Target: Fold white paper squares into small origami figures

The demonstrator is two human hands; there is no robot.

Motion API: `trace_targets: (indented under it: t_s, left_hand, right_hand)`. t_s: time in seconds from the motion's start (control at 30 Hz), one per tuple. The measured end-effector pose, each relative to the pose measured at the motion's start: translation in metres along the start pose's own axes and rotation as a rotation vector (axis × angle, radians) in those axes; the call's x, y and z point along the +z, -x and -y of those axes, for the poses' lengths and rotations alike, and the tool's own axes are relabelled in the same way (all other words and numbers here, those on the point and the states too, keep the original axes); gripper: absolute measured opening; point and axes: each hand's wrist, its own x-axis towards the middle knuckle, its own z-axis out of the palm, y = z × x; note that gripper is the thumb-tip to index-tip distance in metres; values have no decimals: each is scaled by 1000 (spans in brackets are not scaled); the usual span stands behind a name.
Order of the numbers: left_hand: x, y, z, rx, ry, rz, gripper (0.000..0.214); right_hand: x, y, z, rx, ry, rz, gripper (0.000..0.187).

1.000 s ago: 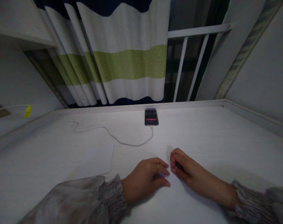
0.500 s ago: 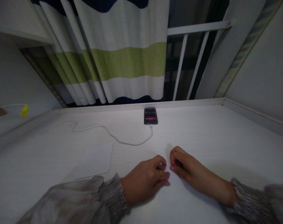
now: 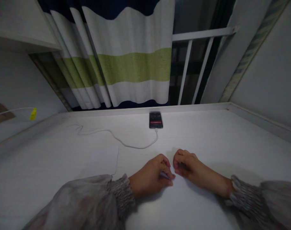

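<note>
My left hand, with a ring on one finger, rests on the white desk with its fingers curled. They pinch a thin white edge that looks like paper. My right hand lies right beside it, fingertips almost touching the left ones. Its fingers are curled in a pinch, and what they hold is hidden. Both arms wear grey knitted sleeves.
A white sheet lies flat left of my left arm. A dark phone sits near the desk's far edge, with a white cable trailing left. Behind are a striped curtain, a white window rail and walls on both sides.
Both hands have shifted slightly away from me and drawn closer together. The left fingers, flat a second ago, have curled into a pinch. The view has tilted a little.
</note>
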Motion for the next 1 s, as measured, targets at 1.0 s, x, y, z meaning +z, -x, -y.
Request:
trace_targets:
  t_s: [1.0]
  left_hand:
    - [1,-12,-6,-135,41,-12,11]
  right_hand:
    - [-3,0,5,23,13,11,13]
